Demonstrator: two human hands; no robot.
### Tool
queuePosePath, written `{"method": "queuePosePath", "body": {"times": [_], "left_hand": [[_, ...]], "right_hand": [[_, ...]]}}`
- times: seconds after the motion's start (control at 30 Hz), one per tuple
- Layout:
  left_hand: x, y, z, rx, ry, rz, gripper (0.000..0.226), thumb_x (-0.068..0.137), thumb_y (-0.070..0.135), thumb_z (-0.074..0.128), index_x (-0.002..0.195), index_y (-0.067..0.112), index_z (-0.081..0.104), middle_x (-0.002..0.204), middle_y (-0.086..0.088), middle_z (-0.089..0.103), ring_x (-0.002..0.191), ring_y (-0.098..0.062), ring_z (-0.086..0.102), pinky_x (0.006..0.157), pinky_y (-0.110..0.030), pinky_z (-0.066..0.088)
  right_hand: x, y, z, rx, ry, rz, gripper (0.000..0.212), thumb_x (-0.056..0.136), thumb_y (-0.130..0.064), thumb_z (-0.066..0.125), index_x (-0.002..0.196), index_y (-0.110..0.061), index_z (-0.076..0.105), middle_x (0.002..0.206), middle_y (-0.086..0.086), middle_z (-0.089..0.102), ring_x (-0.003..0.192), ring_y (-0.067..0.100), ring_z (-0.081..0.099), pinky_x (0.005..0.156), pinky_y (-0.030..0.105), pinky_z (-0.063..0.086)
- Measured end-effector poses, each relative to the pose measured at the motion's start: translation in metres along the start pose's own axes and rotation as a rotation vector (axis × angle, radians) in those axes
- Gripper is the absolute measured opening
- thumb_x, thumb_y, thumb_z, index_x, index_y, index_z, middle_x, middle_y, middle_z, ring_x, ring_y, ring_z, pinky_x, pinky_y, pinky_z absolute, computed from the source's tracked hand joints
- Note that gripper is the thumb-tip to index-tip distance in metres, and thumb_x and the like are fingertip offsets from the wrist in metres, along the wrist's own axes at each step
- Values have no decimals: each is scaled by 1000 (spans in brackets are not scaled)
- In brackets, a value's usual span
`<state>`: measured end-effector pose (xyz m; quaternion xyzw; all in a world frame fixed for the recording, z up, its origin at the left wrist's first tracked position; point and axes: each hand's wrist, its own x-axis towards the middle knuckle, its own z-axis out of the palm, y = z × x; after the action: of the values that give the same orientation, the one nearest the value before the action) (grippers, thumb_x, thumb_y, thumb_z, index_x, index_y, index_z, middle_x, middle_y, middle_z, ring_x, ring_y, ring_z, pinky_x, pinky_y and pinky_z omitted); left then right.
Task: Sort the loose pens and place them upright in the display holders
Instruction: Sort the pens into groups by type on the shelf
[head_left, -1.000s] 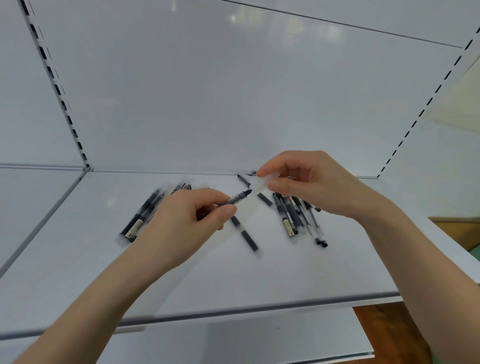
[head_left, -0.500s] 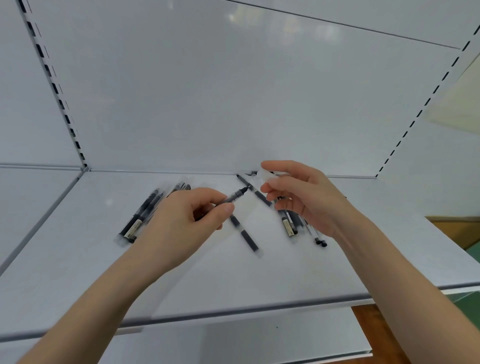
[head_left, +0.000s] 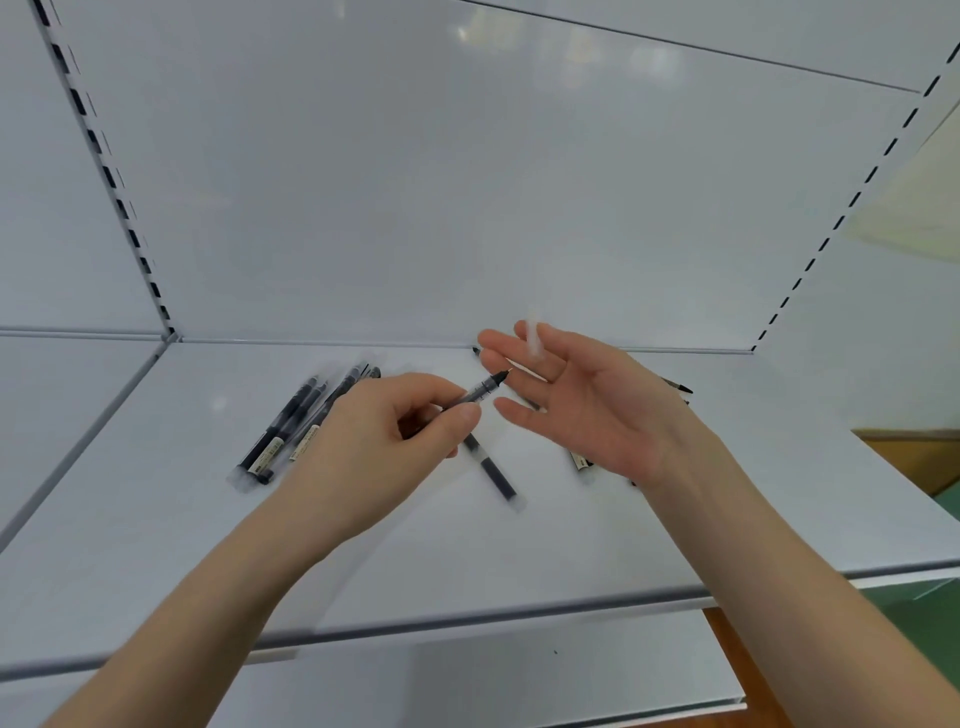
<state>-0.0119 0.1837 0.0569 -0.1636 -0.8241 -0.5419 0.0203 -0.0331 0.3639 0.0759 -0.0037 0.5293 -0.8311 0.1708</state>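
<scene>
White metal shelf (head_left: 467, 561), pale back panel (head_left: 415, 208), slotted uprights at both rear corners; a lower shelf (head_left: 467, 675) shows beneath the front edge. Left hand (head_left: 374, 447): thumb and forefinger clamped on the barrel of an uncapped pen (head_left: 480, 391), remaining fingers curled under; the pen rises from the pinch, slanting up and right, its fine tip just in front of the right hand's fingers, contact not determinable. Right hand (head_left: 587, 405): palm turned toward the camera, fingers straight and spread apart; a pale translucent piece (head_left: 533, 338), badly blurred, stands between two of the upper fingers, and whether they squeeze it cannot be told. Lying flat on the shelf: a left group of pens (head_left: 280, 431) in clear sleeves, partly covered by the left hand; a single sleeved pen (head_left: 493, 473) below the left fingertips, its upper end hidden by them; a right group of pens (head_left: 579, 460), almost wholly hidden behind the right hand, only a labelled end and one dark tip showing. Count of pens not legible.
</scene>
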Motion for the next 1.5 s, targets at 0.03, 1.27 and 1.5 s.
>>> {"method": "queuePosePath", "body": {"times": [0.03, 1.27, 1.5], "left_hand": [[0, 1, 0, -5, 1, -1, 13, 84, 25, 59, 73, 25, 67, 60, 1, 62, 50, -3, 45, 48, -10, 36], [-4, 4, -11, -65, 26, 31, 11, 81, 29, 60, 76, 26, 69, 71, -6, 64, 60, -14, 51, 52, -16, 37], [-6, 1, -13, -61, 33, 23, 4, 83, 31, 62, 82, 32, 66, 72, -3, 65, 68, -29, 56, 61, -28, 42]], "right_hand": [[-1, 1, 1, 11, -17, 7, 6, 83, -23, 50, 83, -20, 55, 98, -2, 73, 91, 8, 69, 82, 31, 51], [-22, -11, -10, -725, 52, -396, 19, 88, -4, 55, 87, -20, 65, 70, -9, 70, 68, 4, 63, 64, 14, 52], [-19, 0, -12, -706, 78, -309, 26, 88, 2, 52, 100, -19, 61, 66, -6, 66, 75, 13, 68, 65, 20, 55]]}}
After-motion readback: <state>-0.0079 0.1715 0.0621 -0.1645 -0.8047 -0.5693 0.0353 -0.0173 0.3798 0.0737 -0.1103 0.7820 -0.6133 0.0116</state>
